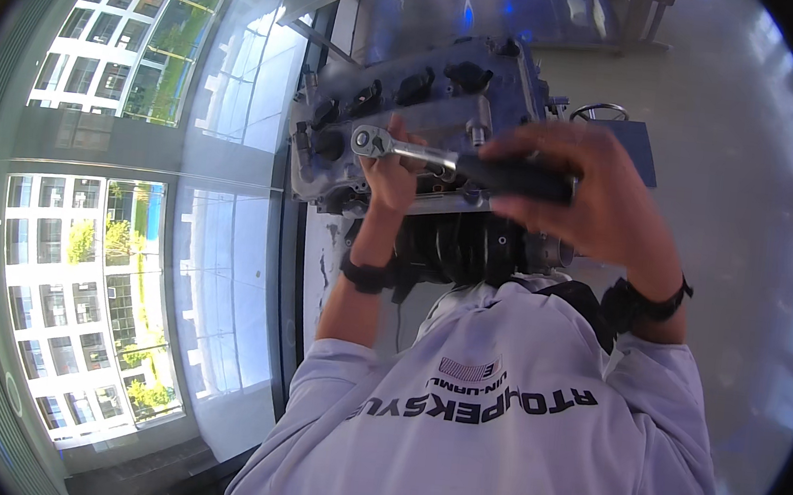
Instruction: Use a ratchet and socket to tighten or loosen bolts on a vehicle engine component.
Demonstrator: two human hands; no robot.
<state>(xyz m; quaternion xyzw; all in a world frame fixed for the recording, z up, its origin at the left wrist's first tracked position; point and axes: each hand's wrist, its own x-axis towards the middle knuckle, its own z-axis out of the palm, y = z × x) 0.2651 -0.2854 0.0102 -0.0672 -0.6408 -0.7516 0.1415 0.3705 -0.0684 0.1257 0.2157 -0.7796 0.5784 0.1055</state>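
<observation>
A ratchet wrench (406,149) with a shiny metal head and a black handle lies crosswise above an engine (419,116). My right hand (603,186) is wrapped round the handle at its right end and slightly blurred. Close under the head and neck is my left hand (389,182), its fingers curled up round the metal shaft. Part of those fingers is hidden behind the wrench. Below the head, whatever it may be fitted to cannot be seen.
Black ignition coils (417,85) run along the engine's top. A dark ribbed manifold (464,244) sits on its near side. Behind stands a clear panel (476,12) with blue reflections. A grey flat plate (637,151) is to the right, tall windows (92,285) to the left.
</observation>
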